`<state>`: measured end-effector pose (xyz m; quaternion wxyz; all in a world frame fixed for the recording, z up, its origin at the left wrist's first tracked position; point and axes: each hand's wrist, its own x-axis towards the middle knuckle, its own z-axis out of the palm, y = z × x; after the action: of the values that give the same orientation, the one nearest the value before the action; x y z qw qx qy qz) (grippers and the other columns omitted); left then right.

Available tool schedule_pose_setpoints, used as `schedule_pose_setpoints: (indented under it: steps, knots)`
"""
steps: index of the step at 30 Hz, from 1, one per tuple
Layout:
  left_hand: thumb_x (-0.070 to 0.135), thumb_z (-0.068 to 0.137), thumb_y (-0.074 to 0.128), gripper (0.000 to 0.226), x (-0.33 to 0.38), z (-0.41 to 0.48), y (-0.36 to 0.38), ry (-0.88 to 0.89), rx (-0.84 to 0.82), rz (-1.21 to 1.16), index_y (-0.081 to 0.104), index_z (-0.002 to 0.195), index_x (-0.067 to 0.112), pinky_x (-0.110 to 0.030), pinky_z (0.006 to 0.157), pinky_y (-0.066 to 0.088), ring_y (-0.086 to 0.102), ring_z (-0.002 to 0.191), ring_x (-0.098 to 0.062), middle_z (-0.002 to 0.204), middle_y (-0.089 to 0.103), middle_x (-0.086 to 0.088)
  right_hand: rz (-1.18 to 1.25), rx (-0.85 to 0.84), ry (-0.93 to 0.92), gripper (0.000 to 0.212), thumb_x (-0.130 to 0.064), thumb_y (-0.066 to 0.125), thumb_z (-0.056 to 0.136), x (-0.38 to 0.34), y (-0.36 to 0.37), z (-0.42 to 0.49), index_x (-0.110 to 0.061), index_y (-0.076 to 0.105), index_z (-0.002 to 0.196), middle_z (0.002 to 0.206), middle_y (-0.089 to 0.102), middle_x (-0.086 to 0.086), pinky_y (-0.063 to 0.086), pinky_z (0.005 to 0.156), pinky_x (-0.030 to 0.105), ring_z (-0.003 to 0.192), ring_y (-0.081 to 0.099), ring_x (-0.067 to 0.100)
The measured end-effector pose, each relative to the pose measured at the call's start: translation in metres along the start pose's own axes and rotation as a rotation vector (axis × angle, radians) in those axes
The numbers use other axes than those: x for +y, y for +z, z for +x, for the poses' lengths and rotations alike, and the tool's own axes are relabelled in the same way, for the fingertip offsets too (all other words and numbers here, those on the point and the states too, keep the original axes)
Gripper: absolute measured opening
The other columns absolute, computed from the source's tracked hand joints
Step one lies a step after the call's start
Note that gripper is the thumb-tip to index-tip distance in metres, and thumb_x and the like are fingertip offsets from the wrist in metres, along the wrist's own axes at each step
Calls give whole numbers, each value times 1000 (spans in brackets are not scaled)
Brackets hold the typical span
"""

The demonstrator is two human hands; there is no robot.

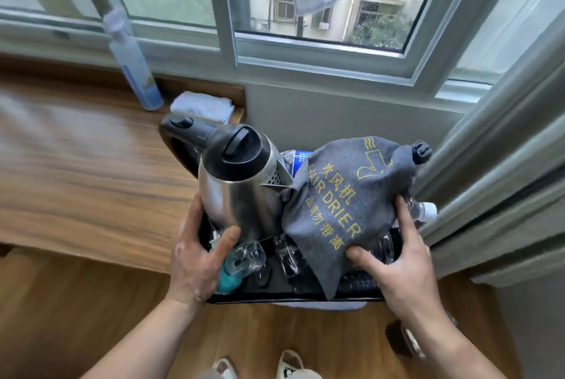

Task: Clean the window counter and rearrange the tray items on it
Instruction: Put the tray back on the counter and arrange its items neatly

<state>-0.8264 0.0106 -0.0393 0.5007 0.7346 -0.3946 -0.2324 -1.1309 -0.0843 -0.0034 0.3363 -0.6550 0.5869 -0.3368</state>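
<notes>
Tray (290,297) first: I hold it in the air just past the right end of the counter (91,164), below the window and above the wooden floor, not resting on anything I can see. My left hand (198,253) grips its left edge, thumb on top against the foot of the kettle (238,189); the other fingers are hidden underneath. My right hand (397,265) grips the right edge, thumb laid over the lower corner of the grey hair drier bag (342,195) and forefinger stretched up its side. I read that as pinning the bag so it cannot slide while the load is carried. The kettle stands upright on the tray's left, its spout touching the bag. Glasses (247,259) sit at the front between my thumbs, too jumbled to tell which way up. A water bottle (426,210) pokes out from behind the bag on the right. On the counter, against the window frame, a spray bottle (134,66) stands with a folded white cloth (201,106) just beside it, set ready, I judge, for wiping. So the step in hand looks like clearing the surface; wiping and rearranging are not yet done. The kettle looks top-heavy, so I want the tray level.
</notes>
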Motion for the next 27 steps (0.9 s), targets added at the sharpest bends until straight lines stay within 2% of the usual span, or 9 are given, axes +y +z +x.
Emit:
schedule_pose_setpoints:
  steps: [3,7,12,14,18,22,24,27]
  knots:
    - [88,69,63,99,-2,-1,-39,-1,30,-25,47,148,31,-56,109,46,59,129,-26,136,66,-2,-7,-49,-6,129,-91,68,38,-32,20,-8,-54,19,152,143,52,-4,34,115,44,137,42,21]
    - [82,65,64,97,-12,1,-97,-27,125,9,48,148,33,-49,109,46,60,128,-24,134,67,-1,-5,-135,-18,125,-84,71,42,-75,63,-19,-57,17,151,132,46,-14,32,114,38,138,36,18]
    - [73,68,61,95,-42,19,-186,-27,182,12,49,149,26,-42,109,44,58,131,-23,138,66,-5,17,-190,-41,126,-86,71,42,-135,145,-35,-57,16,151,130,49,-11,32,110,34,136,37,17]
    - [74,69,61,94,-59,32,-228,-24,194,27,47,150,28,-47,110,45,58,130,-23,137,66,-4,10,-201,-42,124,-83,71,44,-161,184,-45,-57,16,152,129,47,-13,31,106,31,134,36,16]
    - [77,70,62,91,-99,61,-316,-15,215,51,44,151,38,-55,109,45,59,128,-24,134,68,-1,37,-221,-41,123,-83,69,44,-211,266,-63,-57,15,151,141,48,-6,30,105,30,136,34,18]
    - [84,70,60,93,-130,88,-394,-14,223,77,42,151,42,-59,112,42,56,132,-25,138,65,2,103,-248,-72,125,-91,71,43,-255,342,-75,-59,15,150,151,43,-11,31,117,39,140,35,11]
    - [87,69,59,93,-144,99,-427,-19,236,70,42,150,45,-60,112,42,55,133,-26,137,65,2,116,-273,-88,126,-92,71,43,-273,375,-77,-60,13,150,151,44,-12,35,116,44,139,38,12]
    - [89,68,59,92,-164,116,-469,-56,252,74,41,149,49,-62,111,42,54,132,-29,134,66,1,97,-290,-114,125,-93,70,44,-301,418,-77,-60,12,150,151,44,-12,38,113,43,137,40,15]
